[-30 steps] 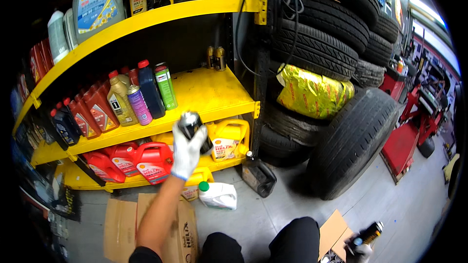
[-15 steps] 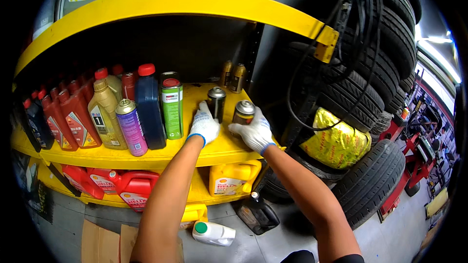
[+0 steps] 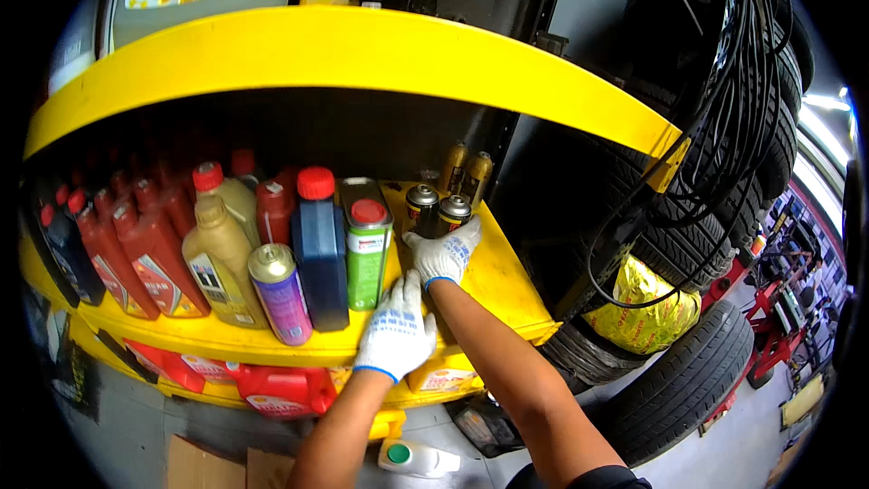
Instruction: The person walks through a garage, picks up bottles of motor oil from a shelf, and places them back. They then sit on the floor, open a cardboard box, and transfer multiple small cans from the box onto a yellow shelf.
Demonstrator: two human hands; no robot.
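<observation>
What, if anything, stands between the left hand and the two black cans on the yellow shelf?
The right hand is in the way: it lies at the lower front of the two black cans, between them and the left hand. The green tin stands to the left of this path, not in it.

This is a vehicle workshop; fluid bottles [image 3: 226, 267] line a yellow shelf [image 3: 507, 285]; tires [image 3: 674, 254] stack alongside; red machinery [image 3: 769, 344] stands beyond.
</observation>
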